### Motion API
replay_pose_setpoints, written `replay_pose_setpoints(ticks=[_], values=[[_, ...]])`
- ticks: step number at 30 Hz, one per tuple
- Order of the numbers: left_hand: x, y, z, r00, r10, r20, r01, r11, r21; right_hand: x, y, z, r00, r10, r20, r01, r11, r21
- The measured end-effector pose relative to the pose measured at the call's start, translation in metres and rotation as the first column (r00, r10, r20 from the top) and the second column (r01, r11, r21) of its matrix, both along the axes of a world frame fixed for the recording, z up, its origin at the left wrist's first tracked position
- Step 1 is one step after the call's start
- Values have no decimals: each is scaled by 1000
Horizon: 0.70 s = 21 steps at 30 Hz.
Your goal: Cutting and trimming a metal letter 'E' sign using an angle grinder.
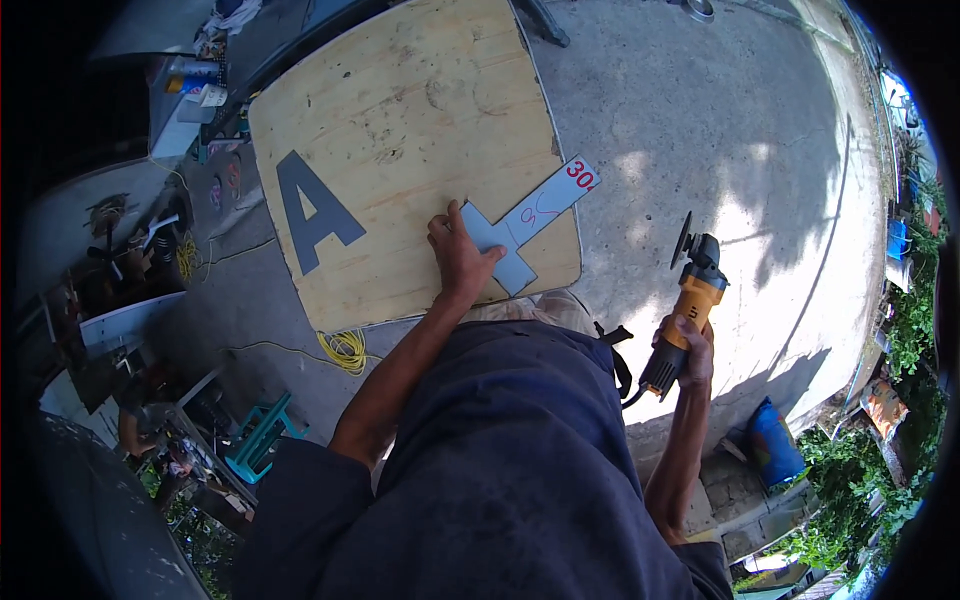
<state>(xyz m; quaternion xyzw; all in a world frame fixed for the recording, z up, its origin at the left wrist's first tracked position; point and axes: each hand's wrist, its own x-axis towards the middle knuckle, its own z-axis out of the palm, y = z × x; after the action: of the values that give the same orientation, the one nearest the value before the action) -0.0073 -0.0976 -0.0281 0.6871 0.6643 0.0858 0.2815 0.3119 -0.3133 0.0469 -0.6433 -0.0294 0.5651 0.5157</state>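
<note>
Wrapped round the yellow and black body of an angle grinder (694, 300), my right hand (694, 350) holds it out to the right, past the table edge. The grinder's thin disc points up and away from me. My left hand (465, 255) presses on a pale grey T-shaped flat piece (512, 240), thumb on its face and fingers at its far edge. Red markings show on the piece, and its long arm sticks out over the right edge of the wooden tabletop (400, 130). A dark grey letter A cutout (314, 212) lies at the tabletop's left.
A coiled yellow cord (345, 350) lies on the floor near the table's front left. Beyond it stands a teal plastic stool (262, 440). Cans and clutter (195, 85) fill the far left. A blue sack (775, 443) rests at the right, beside plants.
</note>
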Motion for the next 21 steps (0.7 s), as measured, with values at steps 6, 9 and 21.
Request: replay_pose_setpoints(ticks=[6,9,21], values=[[6,9,-9,990,-112,83,107,992,64,9,4,-3,999,35,-11,-35,999,-6],[20,19,-1,968,-244,56,237,966,107,15,-2,-5,999,38,-12,-38,999,19],[35,-12,-17,994,-57,89,33,968,249,55,-1,24,995,-23,97,18,999,49]])
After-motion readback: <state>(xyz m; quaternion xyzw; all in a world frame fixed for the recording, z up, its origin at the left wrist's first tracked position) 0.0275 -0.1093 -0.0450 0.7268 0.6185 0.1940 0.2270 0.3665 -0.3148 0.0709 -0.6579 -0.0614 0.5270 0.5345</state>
